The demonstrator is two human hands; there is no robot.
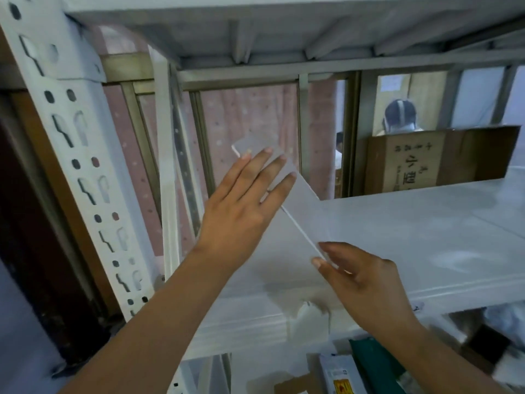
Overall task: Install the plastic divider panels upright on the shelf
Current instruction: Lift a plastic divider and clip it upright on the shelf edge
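A translucent plastic divider panel (305, 206) stands on its long edge on the white shelf (412, 237), running from front to back near the shelf's left end. My left hand (244, 206) lies flat against the panel's left face, fingers spread over its far upper part. My right hand (360, 277) pinches the panel's near top corner between thumb and fingers. The panel's lower edge is hard to see against the white shelf.
A white slotted upright post (82, 172) stands at the left. The shelf above (284, 29) is close overhead. A brown cardboard box (412, 163) sits behind the shelf's rear right, with a person beyond it. Packages (341, 373) lie on the level below.
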